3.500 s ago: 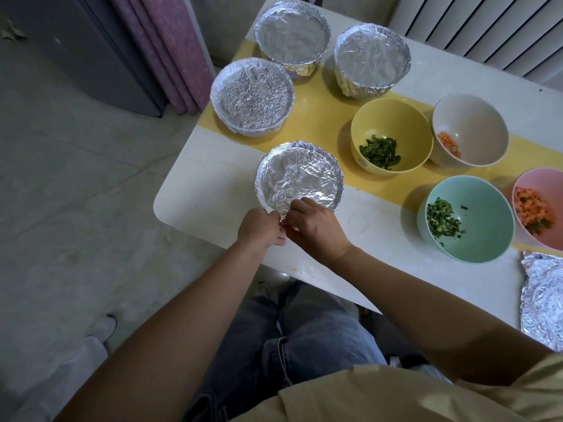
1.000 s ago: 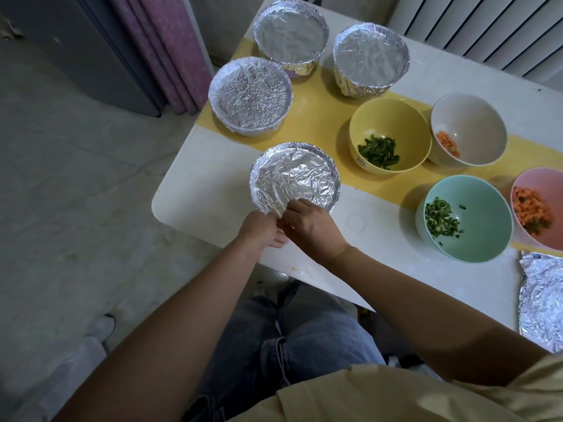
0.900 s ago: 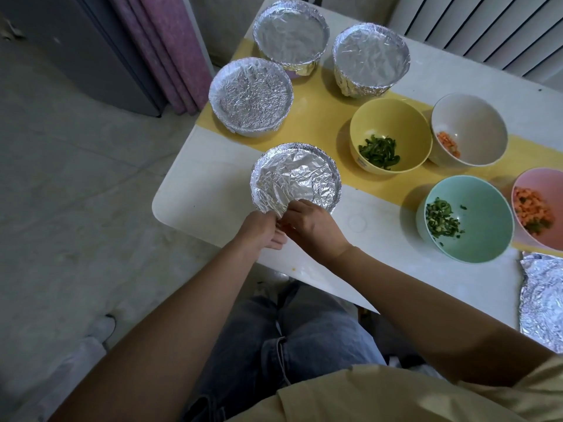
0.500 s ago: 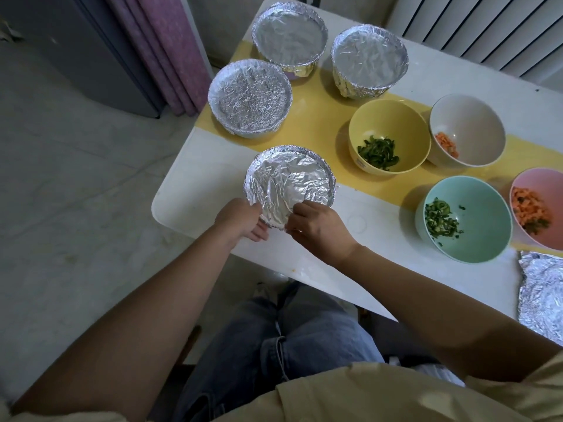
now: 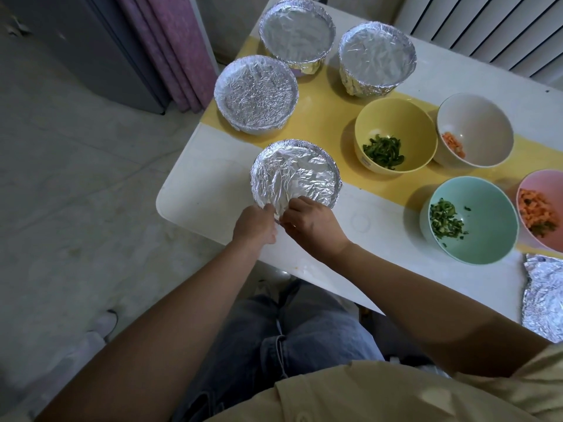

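A bowl covered with crinkled foil [image 5: 297,173] stands near the front left of the white table [image 5: 207,190]. My left hand [image 5: 254,226] and my right hand [image 5: 310,225] meet at its near rim. Both pinch the foil edge there between fingers and thumb. The fingertips are partly hidden by the foil fold.
Three more foil-covered bowls [image 5: 256,94] [image 5: 297,32] [image 5: 377,54] stand at the back on a yellow strip. A yellow bowl [image 5: 396,117] and a teal bowl [image 5: 487,205] hold chopped greens; a white bowl [image 5: 481,123] and a pink bowl [image 5: 545,190] hold diced carrot. Loose foil [image 5: 543,296] lies at the right edge.
The bowl has been turned and nudged slightly left. My left hand went out to the left rim half a second ago and has come back beside my right hand at the near rim.
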The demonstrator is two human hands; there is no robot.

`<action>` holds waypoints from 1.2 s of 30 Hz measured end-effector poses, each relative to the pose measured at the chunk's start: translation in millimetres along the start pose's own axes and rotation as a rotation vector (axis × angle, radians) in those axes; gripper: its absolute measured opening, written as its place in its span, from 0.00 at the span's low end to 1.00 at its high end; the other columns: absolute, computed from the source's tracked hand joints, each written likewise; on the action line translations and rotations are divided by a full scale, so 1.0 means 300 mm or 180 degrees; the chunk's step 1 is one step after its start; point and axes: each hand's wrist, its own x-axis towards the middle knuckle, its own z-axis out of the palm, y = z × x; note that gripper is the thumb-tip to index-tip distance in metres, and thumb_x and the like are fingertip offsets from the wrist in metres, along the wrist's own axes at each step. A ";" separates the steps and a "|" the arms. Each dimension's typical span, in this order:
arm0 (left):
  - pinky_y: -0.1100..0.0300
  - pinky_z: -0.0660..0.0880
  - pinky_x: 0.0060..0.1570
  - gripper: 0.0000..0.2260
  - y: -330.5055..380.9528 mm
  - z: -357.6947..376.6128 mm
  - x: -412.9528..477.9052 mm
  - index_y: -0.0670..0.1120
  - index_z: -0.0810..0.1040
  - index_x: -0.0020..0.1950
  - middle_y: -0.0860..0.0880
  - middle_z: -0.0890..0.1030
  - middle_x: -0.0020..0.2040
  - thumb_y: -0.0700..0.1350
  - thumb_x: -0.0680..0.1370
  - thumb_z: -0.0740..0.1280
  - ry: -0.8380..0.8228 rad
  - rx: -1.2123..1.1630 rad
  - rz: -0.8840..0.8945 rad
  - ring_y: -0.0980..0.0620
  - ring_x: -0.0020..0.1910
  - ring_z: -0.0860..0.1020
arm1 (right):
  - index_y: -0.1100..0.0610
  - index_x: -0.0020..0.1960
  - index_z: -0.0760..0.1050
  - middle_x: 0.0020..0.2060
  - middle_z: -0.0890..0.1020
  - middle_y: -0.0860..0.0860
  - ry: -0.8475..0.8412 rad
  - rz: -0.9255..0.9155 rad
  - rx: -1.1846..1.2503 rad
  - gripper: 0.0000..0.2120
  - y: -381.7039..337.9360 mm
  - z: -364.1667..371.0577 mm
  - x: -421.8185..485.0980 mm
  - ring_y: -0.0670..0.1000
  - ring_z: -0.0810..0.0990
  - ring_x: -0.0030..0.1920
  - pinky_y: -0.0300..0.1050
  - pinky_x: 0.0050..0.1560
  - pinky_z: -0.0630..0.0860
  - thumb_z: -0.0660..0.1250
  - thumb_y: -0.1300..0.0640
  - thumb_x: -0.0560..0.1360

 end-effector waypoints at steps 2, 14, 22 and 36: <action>0.66 0.77 0.32 0.12 0.003 0.004 -0.013 0.38 0.73 0.39 0.40 0.78 0.39 0.40 0.81 0.59 -0.0108 -0.0040 -0.0139 0.43 0.35 0.80 | 0.60 0.32 0.76 0.31 0.74 0.54 0.0007 0.0012 0.0029 0.09 -0.002 0.003 -0.002 0.57 0.75 0.32 0.47 0.27 0.72 0.73 0.66 0.69; 0.70 0.64 0.16 0.16 0.039 -0.055 0.028 0.32 0.72 0.62 0.38 0.84 0.43 0.42 0.82 0.56 -0.0249 0.0526 -0.0085 0.47 0.32 0.81 | 0.61 0.40 0.79 0.36 0.78 0.55 -0.0254 -0.0146 0.0199 0.10 0.029 -0.049 -0.035 0.58 0.77 0.36 0.45 0.32 0.72 0.79 0.62 0.64; 0.55 0.73 0.34 0.12 -0.052 0.017 0.001 0.37 0.81 0.36 0.41 0.83 0.35 0.45 0.74 0.66 0.1006 0.0992 0.0641 0.42 0.36 0.81 | 0.61 0.33 0.76 0.30 0.75 0.54 0.0055 0.0091 0.0202 0.08 -0.033 0.006 -0.006 0.57 0.75 0.31 0.45 0.25 0.72 0.74 0.67 0.65; 0.54 0.76 0.40 0.14 0.002 -0.017 0.033 0.39 0.80 0.38 0.42 0.83 0.36 0.46 0.76 0.62 0.0553 0.1395 0.0711 0.42 0.38 0.82 | 0.61 0.31 0.76 0.28 0.75 0.55 0.0143 0.0426 0.0401 0.04 -0.051 0.012 0.018 0.58 0.75 0.28 0.45 0.23 0.71 0.69 0.68 0.63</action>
